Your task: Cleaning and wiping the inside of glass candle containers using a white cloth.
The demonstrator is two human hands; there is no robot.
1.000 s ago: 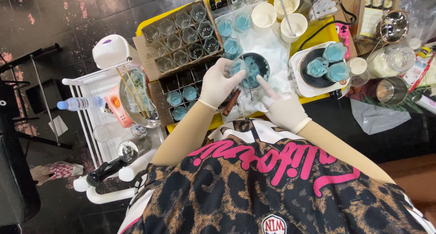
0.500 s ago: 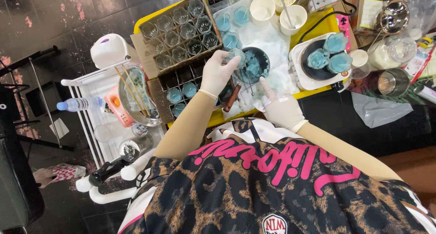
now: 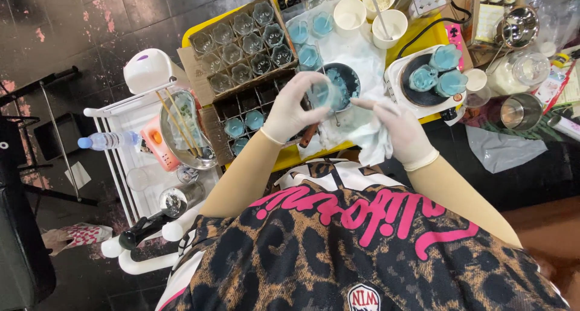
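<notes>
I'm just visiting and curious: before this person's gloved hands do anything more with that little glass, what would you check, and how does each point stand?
1. Left hand grips the small clear glass cup: ok.
2. Right hand holds the white cloth by the cup: ok.
3. Both hands gloved: ok.
4. Cup upright: cannot tell, blurred.
5. Dark round pot of blue wax sits steady behind the cup: ok.
6. Cardboard tray of empty glass cups within reach: ok.

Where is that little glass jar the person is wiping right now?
In the head view, the small glass jar is held up in the left hand, just in front of the dark pot of blue wax, with the right hand beside it holding a white cloth.
</notes>
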